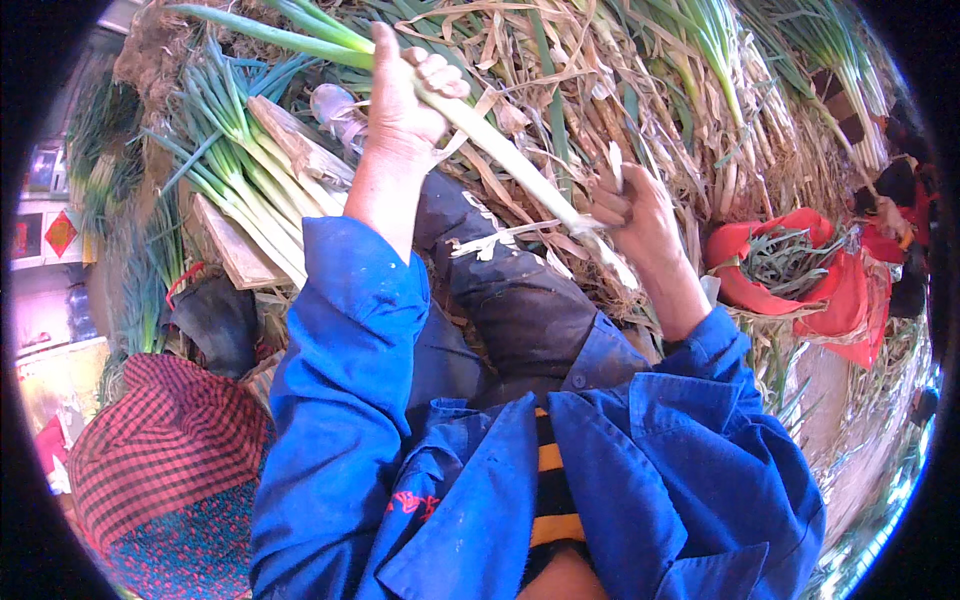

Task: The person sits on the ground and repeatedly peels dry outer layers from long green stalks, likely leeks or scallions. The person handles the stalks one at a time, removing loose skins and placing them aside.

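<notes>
My left hand (409,97) is wrapped around the upper stalk of a large green onion (517,161). Its green leaves point to the upper left and its white shank slants down to the right, ending in roots by my right hand (634,202). The fingers of my right hand are curled in beside the shank's lower end, with a pale strip of outer skin (616,166) sticking up between them. Another loose, pale strip (495,238) stretches from near those fingers across my dark trouser leg (517,300).
Several cleaned green onions (247,172) rest on wooden boards (240,244) at left. Unpeeled onions with dry leaves (510,82) cover the ground ahead. A red bag (810,285) holds green scraps at right. At left sits a person in a checked head covering (165,442); another person's hand (892,217) shows far right.
</notes>
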The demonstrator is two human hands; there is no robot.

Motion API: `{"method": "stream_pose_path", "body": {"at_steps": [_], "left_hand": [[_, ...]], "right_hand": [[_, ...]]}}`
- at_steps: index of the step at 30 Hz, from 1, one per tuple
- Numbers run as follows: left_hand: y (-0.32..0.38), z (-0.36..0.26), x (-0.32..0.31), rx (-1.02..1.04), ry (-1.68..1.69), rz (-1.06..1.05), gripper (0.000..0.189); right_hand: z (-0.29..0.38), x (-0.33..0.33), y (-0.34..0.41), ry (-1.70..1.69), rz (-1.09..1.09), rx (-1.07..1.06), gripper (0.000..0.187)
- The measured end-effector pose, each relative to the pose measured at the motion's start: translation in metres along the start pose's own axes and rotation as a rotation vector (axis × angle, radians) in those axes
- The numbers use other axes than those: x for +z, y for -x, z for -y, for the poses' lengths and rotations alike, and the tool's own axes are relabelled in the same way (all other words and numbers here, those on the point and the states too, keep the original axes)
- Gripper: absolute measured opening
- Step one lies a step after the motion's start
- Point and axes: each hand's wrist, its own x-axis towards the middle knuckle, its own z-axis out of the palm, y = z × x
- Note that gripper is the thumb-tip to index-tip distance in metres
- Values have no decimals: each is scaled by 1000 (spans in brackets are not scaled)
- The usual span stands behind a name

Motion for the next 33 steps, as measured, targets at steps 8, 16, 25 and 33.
{"method": "stream_pose_path", "body": {"at_steps": [8, 16, 25, 33], "left_hand": [[-1, -40, -13, 111, 68, -12, 61], [5, -28, -6, 151, -57, 37, 62], [6, -43, -24, 361, -101, -82, 61], [17, -42, -10, 181, -90, 72, 45]], "right_hand": [[8, -200, 154, 2168, -126, -170, 24], [29, -215, 158, 2266, -415, 186, 20], [-14, -14, 67, 1546, 184, -406, 37], [-31, -26, 71, 1428, 80, -356, 29]]}}
